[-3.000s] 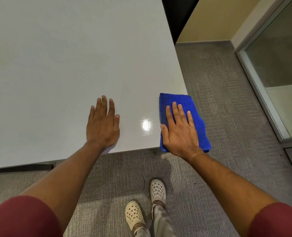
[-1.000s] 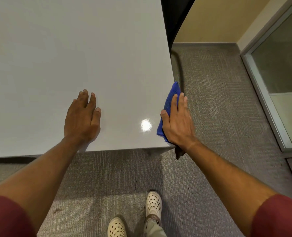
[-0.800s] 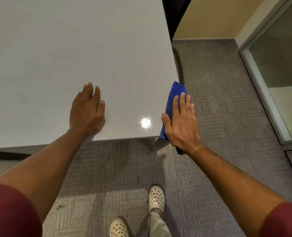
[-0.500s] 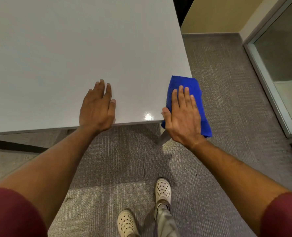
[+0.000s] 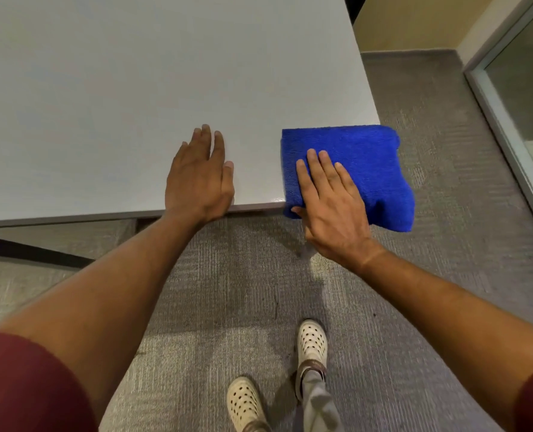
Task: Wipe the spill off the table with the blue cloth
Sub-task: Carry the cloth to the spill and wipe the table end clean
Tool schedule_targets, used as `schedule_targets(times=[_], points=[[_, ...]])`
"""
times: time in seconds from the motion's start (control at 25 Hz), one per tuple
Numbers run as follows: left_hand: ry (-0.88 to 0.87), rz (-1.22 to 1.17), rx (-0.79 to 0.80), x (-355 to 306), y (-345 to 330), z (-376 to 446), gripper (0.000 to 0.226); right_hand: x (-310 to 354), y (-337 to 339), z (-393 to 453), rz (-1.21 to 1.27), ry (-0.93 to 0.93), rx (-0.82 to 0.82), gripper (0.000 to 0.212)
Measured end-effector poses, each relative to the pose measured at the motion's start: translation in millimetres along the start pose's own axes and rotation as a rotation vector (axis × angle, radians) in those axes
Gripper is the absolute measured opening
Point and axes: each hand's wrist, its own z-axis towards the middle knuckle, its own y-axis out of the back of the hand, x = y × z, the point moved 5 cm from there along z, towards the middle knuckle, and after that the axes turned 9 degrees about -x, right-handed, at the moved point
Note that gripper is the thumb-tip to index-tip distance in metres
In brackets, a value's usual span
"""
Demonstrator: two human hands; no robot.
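Observation:
The blue cloth (image 5: 361, 163) lies folded over the near right corner of the white table (image 5: 134, 88), with its right and near parts hanging past the edges. My right hand (image 5: 330, 201) presses flat on the cloth's near left part, fingers straight, thumb at the table's front edge. My left hand (image 5: 201, 179) rests flat on the tabletop just left of the cloth, holding nothing. No spill shows on the table surface.
Grey carpet (image 5: 446, 275) lies below and to the right of the table. My feet in cream perforated shoes (image 5: 310, 344) stand near the table's front edge. A glass partition with a pale frame (image 5: 508, 120) runs along the far right.
The cloth, earlier bunched and tilted at the table's right edge, now lies spread flat over the corner under my right hand. My left hand has shifted right, closer to the cloth.

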Motion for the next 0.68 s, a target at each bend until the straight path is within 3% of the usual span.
schedule_targets(times=[0.4, 0.52, 0.68], points=[[-0.011, -0.008, -0.018, 0.3, -2.0, 3.8, 0.060, 90.2, -11.4, 26.1, 0.088, 0.010, -0.196, 0.069], [-0.026, -0.019, -0.015, 2.2, -0.5, 2.8, 0.059, 84.9, -8.1, 24.6, 0.085, 0.037, -0.208, 0.077], [-0.031, -0.001, -0.004, 4.2, -1.2, 2.4, 0.060, 31.1, -6.1, 6.9, 0.021, 0.017, -0.161, 0.084]])
